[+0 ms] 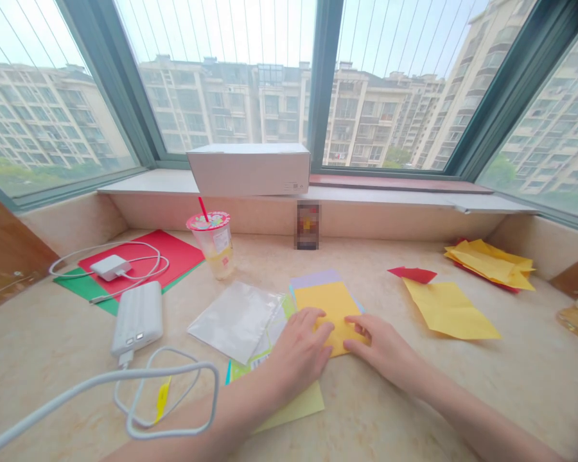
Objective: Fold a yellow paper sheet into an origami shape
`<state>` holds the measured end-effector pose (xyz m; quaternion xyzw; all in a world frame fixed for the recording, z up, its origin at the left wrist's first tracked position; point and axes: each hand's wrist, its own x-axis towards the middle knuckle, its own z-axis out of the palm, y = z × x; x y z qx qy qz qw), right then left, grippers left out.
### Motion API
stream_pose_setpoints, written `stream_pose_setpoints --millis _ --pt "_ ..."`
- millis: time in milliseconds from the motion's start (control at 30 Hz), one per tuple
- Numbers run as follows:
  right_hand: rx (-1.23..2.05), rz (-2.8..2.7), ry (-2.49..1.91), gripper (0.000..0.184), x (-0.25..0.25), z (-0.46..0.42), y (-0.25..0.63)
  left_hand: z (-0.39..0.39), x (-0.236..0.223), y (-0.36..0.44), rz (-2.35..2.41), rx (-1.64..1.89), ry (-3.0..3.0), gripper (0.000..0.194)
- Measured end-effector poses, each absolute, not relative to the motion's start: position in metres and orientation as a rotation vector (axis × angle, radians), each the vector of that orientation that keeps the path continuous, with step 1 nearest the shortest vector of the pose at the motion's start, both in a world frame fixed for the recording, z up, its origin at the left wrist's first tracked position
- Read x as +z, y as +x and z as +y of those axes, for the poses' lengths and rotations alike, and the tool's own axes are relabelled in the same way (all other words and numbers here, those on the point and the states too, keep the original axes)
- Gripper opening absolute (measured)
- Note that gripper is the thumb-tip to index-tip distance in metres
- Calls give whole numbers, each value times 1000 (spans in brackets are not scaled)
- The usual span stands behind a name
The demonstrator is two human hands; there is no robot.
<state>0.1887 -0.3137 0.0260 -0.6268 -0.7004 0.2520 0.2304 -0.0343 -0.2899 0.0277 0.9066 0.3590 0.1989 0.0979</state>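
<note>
Paper (325, 298), orange-yellow and smooth, lies directly beneath the fingertips, straight edges showing! Left hand (304, 337) rests loosely spread fingers on its left part; right hand (376, 339) has thumb and fingertips apart at its right edge, and I can't tell whether either pinches it. Just beyond the fingertips, a lilac sheet (315, 278) peeks out from beneath. Now the surface: a beige marbled counter (366, 417), clear plastic sleeve (236, 321) left of the left fingers, creased yellow sheet (455, 311) right of the right ones. Well beyond the fingers, a white box (250, 172) sits below green-framed windows (324, 96), apartment blocks (279, 102) outside!
</note>
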Motion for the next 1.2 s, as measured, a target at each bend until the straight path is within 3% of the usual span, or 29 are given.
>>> stream_pose_setpoints --millis 167,400,700,833,967,1200 --pt "823 -1860 -1762 40 31 -314 184 -298 26 -33 1139 648 2585 34" --pt "726 -1899 -1616 21 26 -311 185 -299 23 -31 1066 650 2390 45" --pt "1022 -1745 -1417 12 35 -313 178 -292 9 -31 976 930 1991 67" --pt "1006 -1700 -1281 15 46 -319 172 -286 12 -32 891 1122 1844 48" --pt "1129 -1571 -1141 37 58 -328 167 -285 22 -35 729 1271 1840 11" --pt "1235 -1587 -1079 40 66 -335 158 -295 37 -29 484 1169 1655 17"
